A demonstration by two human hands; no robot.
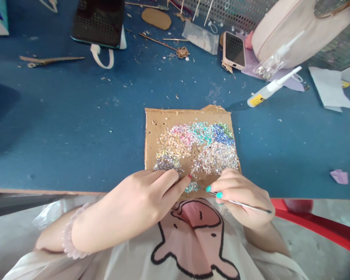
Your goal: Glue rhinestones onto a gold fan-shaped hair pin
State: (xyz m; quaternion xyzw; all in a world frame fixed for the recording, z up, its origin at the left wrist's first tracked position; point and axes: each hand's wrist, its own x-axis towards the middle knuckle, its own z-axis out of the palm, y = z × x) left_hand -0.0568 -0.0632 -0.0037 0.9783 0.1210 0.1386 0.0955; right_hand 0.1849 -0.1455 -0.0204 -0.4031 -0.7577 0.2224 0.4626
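Just left of the pale-cased phone (pixel 234 49) lies a clear bag (pixel 203 37) of small pale bits; farther left come a stick with an openwork end (pixel 182 52), a brown oval disc (pixel 156 18) and a dark-screened device (pixel 98 25). Right of the phone are a pale rounded pouch (pixel 291 29), a yellow-labelled squeeze bottle (pixel 264 93) and, farther out, white paper (pixel 329 87) and a lilac scrap (pixel 339 176).

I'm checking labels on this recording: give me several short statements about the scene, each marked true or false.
1. The right hand holds a slender metal tool. True.
2. The gems lie directly on the blue tabletop. False: they lie on a cardboard sheet.
3. The left hand has a beaded bracelet at its wrist. True.
4. The yellow-labelled bottle is left of the cardboard sheet. False: it is to the right.
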